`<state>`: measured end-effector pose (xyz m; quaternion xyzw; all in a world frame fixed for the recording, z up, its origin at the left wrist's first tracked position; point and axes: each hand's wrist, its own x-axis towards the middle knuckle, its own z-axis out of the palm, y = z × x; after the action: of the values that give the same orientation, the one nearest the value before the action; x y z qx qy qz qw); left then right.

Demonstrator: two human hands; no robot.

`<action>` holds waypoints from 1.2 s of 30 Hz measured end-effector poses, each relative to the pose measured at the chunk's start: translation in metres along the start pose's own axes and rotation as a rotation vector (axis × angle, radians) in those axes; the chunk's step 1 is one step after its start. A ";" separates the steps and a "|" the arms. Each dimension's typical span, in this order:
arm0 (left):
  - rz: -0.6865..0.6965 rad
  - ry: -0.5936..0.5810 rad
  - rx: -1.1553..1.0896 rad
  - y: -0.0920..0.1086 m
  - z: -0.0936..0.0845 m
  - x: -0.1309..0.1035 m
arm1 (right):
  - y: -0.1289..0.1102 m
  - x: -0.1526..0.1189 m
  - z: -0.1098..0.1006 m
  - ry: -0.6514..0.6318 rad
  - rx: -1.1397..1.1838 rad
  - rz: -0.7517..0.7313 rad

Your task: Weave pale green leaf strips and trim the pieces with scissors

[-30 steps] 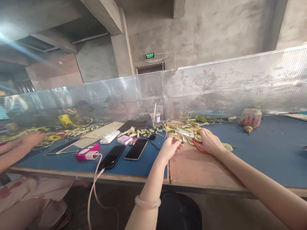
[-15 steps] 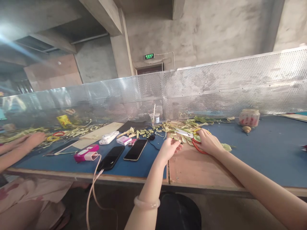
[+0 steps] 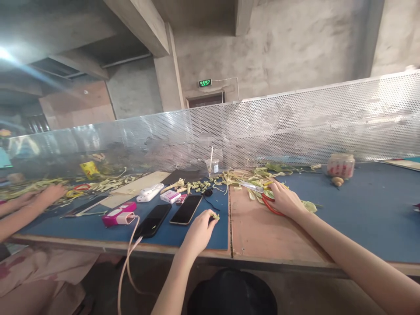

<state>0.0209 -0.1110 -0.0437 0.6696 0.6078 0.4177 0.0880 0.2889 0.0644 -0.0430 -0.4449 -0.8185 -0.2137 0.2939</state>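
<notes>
My left hand [image 3: 199, 229] pinches a small pale-green plant piece [image 3: 215, 216] over the blue mat, just right of a phone [image 3: 186, 209]. My right hand [image 3: 286, 196] grips scissors [image 3: 252, 187] with red and yellow handles; their blades point left over the wooden board. Around the blades lies a loose heap of pale-green stalks and leaves [image 3: 243, 177]. Left of that heap are several small green, knobbly pieces [image 3: 196, 187] and a pale root-like piece [image 3: 177, 183].
Beside the phone lie a second phone [image 3: 153, 221] with a cable, a magenta box [image 3: 118, 213], a small white-and-pink box [image 3: 171, 196] and a white device [image 3: 150, 192]. A plastic cup [image 3: 213, 167] and a jar [image 3: 341, 166] stand near the perforated metal screen [image 3: 295, 127]. A co-worker's hands [image 3: 54, 192] are at left.
My left hand has moved left and toward me, away from the scissors, with the small plant piece in its fingertips. My right hand stays nearly in place with the scissors.
</notes>
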 end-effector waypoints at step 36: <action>0.005 -0.098 0.141 -0.001 0.003 -0.003 | -0.027 -0.048 -0.058 -0.338 0.384 0.203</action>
<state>0.0226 -0.1123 -0.0471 0.6953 0.6290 0.3406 0.0693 0.3035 -0.0139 -0.0349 -0.4902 -0.8326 0.0532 0.2521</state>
